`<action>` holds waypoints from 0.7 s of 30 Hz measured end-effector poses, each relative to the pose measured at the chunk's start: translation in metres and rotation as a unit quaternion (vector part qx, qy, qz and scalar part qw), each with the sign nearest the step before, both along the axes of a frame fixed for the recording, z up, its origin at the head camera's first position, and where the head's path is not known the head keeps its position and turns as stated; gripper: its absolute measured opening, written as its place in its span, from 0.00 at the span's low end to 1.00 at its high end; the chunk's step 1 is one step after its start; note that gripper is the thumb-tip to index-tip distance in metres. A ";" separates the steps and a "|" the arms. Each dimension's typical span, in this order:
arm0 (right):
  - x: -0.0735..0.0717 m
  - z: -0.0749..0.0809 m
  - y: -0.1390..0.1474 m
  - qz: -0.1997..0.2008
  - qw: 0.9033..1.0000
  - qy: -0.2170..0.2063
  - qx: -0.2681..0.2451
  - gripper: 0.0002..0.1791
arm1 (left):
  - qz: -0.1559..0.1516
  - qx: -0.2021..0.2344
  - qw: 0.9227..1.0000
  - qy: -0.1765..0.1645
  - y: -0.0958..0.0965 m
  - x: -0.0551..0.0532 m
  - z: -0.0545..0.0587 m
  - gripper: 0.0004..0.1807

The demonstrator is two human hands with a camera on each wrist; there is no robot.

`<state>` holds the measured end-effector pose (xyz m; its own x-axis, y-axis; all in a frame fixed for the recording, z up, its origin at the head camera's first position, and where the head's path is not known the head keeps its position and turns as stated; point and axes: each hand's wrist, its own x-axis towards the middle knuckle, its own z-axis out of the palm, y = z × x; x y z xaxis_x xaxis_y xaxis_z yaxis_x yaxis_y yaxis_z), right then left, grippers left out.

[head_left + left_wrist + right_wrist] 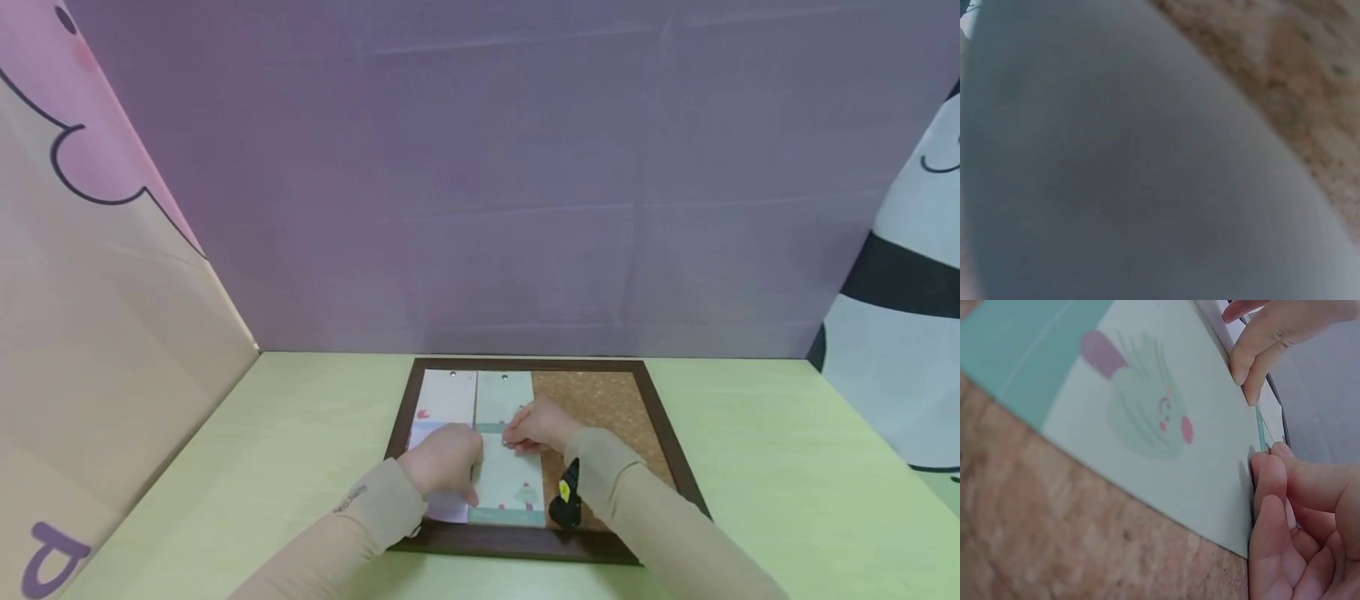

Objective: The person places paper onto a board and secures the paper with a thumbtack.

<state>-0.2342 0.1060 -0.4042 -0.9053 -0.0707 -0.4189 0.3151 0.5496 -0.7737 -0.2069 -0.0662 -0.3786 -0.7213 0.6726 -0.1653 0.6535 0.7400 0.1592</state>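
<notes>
A cork board lies on the table with paper sheets in two columns. Across the lower green-and-white sheet, which bears a small cartoon drawing, my left hand reaches in from the left, its fingertips touching the paper near the top edge. My right hand is at that same top edge, thumb and forefinger pinched together; whatever small thing is between them is hidden. Behind it, the upper green sheet has a metal pin at its top. A blurred grey surface fills most of the left wrist view.
A dark brown frame edges the board. Left of the green sheets are a white sheet with a pin at its top and a lilac sheet. Pale yellow table surrounds the frame; a purple backdrop stands behind.
</notes>
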 end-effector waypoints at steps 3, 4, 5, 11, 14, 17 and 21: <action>0.000 0.000 0.000 -0.002 1.000 -0.001 -0.002 0.05 | 0.001 0.000 1.000 0.000 0.000 0.000 0.000 0.18; 0.001 0.000 0.000 -0.003 1.000 0.000 -0.005 0.05 | 0.002 -0.001 1.000 0.000 0.000 0.000 0.000 0.18; 0.001 0.000 0.000 -0.003 1.000 0.000 -0.009 0.05 | 0.002 -0.001 1.000 0.000 0.000 0.000 0.000 0.18; 0.002 -0.001 -0.001 -0.015 0.999 -0.002 -0.033 0.04 | 0.005 -0.001 1.000 -0.004 0.001 0.000 0.000 0.18; 0.002 0.000 -0.002 -0.020 0.999 -0.004 -0.033 0.04 | 0.004 0.000 1.000 -0.002 0.001 0.000 -0.001 0.18; 0.002 0.001 -0.003 -0.024 0.999 -0.004 -0.030 0.04 | 0.002 0.000 1.000 0.000 0.000 -0.001 -0.001 0.18; 0.002 0.000 -0.004 -0.027 0.999 0.000 -0.029 0.04 | 0.000 -0.001 1.000 0.003 0.001 -0.001 -0.001 0.18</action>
<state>-0.2327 0.1025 -0.4045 -0.9083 -0.0451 -0.4158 0.3435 0.4866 -0.8032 -0.2083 -0.0657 -0.3795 -0.7226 0.6718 -0.1629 0.6539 0.7407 0.1541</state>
